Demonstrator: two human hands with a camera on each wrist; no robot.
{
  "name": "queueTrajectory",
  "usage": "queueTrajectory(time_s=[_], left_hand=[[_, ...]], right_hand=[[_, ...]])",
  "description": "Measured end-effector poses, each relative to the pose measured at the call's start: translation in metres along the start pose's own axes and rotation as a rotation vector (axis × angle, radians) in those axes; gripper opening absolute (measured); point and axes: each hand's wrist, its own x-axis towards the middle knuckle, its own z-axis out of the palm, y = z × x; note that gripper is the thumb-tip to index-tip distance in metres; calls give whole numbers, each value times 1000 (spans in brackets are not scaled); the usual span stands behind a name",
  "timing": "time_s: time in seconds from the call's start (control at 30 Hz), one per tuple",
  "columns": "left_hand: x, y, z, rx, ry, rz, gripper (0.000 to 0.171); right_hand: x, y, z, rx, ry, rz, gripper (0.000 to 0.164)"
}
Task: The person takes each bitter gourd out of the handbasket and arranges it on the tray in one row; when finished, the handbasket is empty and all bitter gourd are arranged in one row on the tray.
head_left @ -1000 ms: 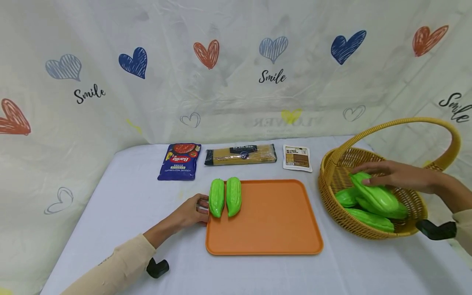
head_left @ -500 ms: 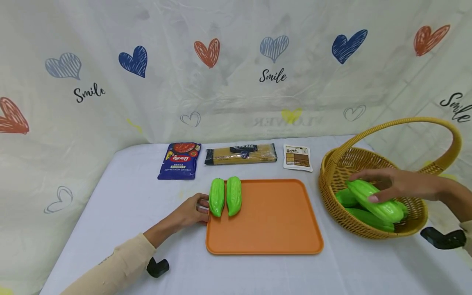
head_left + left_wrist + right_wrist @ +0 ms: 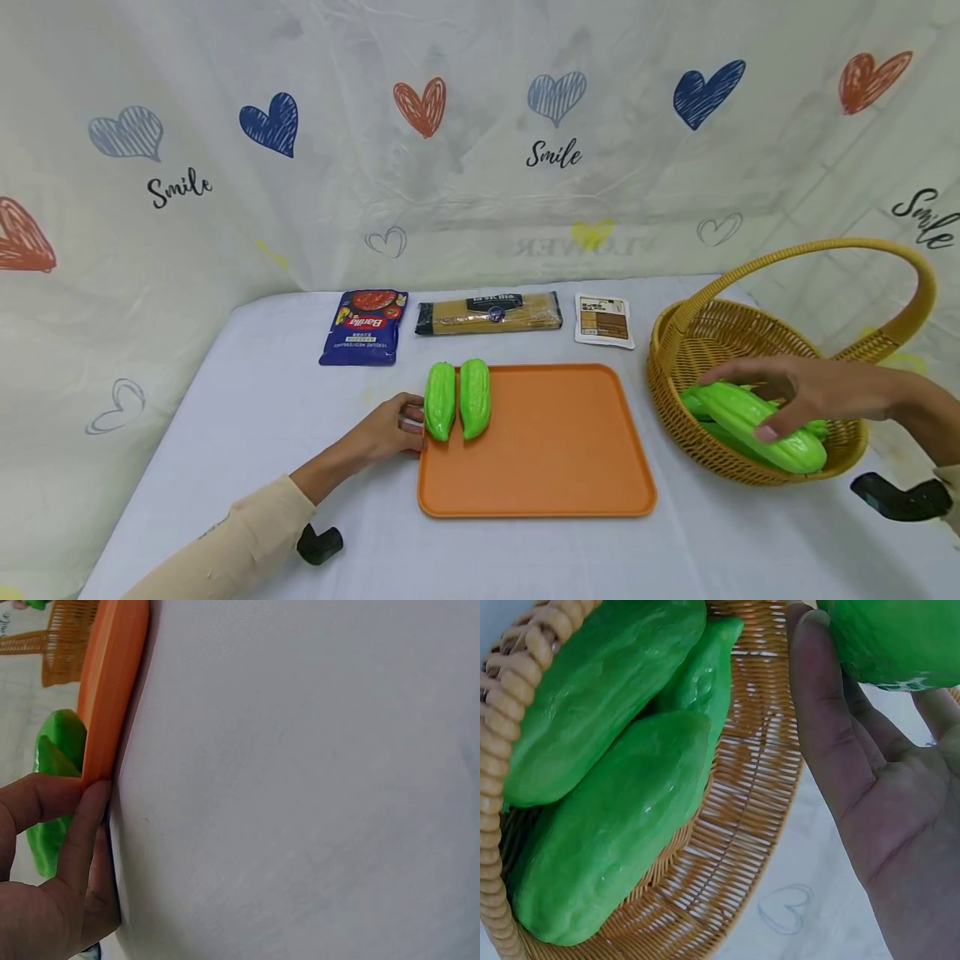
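Observation:
My right hand [image 3: 817,392] grips a bright green, ribbed bitter melon [image 3: 761,427] over the wicker basket [image 3: 663,392]. In the right wrist view, the held bitter melon [image 3: 900,641] sits between thumb and fingers, above the basket's interior. More bitter melons [image 3: 615,832] lie piled inside the basket. On the left, my left hand [image 3: 392,429] pinches the left rim of the orange tray [image 3: 547,450]; the left wrist view has its fingers at the tray edge [image 3: 101,742]. Two bitter melons [image 3: 440,402] lie side by side, upright in the head view, at the tray's left end.
Behind the tray lie a blue Barilla sauce pouch [image 3: 365,327], a pack of spaghetti [image 3: 489,314] and a small white-and-brown packet [image 3: 603,321]. The basket's tall handle [image 3: 847,244] arches over its back. A heart-printed curtain [image 3: 480,183] hangs behind the table.
My right hand has lifted the bitter melon off the others in the basket and brought it toward the basket's front rim. The left hand and tray have stayed put.

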Motion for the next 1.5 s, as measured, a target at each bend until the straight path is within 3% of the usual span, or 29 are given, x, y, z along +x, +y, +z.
queueTrajectory(time_s=[0.23,0.43,0.6,0.9,1.1,1.17,1.37,1.5], left_hand=[[0,-2,0,-14,12,-5,71],[2,-3,0,-4,25,-2,72],[1,-5,1,2,24,7,73],[1,-5,1,-9,26,3,72],[0,-3,0,-10,12,2,73],[1,-3,0,-10,10,3,73],[1,-2,1,-10,26,2,72],[1,-1,1,8,34,4,72]], right_hand=[[4,-3,5,41,-37,-40,73],[8,-3,10,46,-56,21,74],[14,-10,15,107,-118,46,66],[29,-28,32,-96,-18,-46,57],[43,-41,39,-160,-14,-28,55],[48,-45,41,-147,-19,-3,55],[64,-48,50,61,-55,3,51],[73,-46,54,53,-19,-9,48]])
